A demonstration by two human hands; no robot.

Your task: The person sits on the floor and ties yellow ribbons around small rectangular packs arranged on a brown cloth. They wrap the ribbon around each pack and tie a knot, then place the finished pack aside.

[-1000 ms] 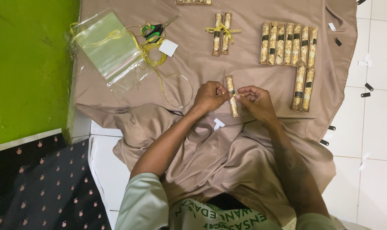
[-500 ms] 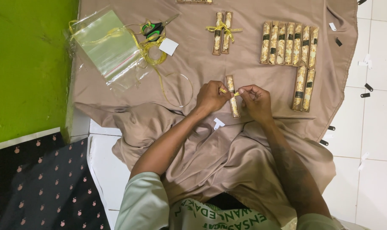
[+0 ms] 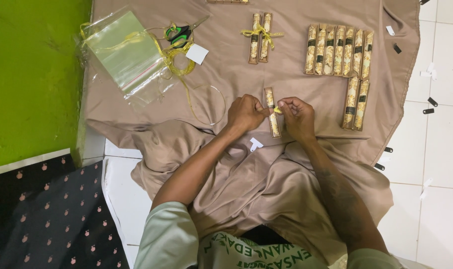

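Both hands are down on the tan cloth point(image 3: 226, 79), meeting at one slim gold-patterned box point(image 3: 272, 112) that lies flat, long side running away from the person. Left hand point(image 3: 245, 113) sits against the box's left edge, fingers curled tight; right hand point(image 3: 297, 117) is on the other side, fingertips pinching a bit of yellow ribbon point(image 3: 277, 109) at the box's middle. How the ribbon wraps the box is hidden under the fingers, and whether the left hand grips ribbon or just the box is hard to make out.

Beyond the box, a tied pair of boxes point(image 3: 260, 31) carries a yellow bow. Right of the box, a row of gold boxes point(image 3: 340, 50), with two more boxes point(image 3: 355, 103) below that row. Far left of the box, green-handled scissors point(image 3: 181, 34), loose ribbon coils point(image 3: 179, 62) and clear plastic bags point(image 3: 122, 52). Just nearer the person than the box lies a small white tag point(image 3: 256, 144). More boxes are cut off at the top edge.
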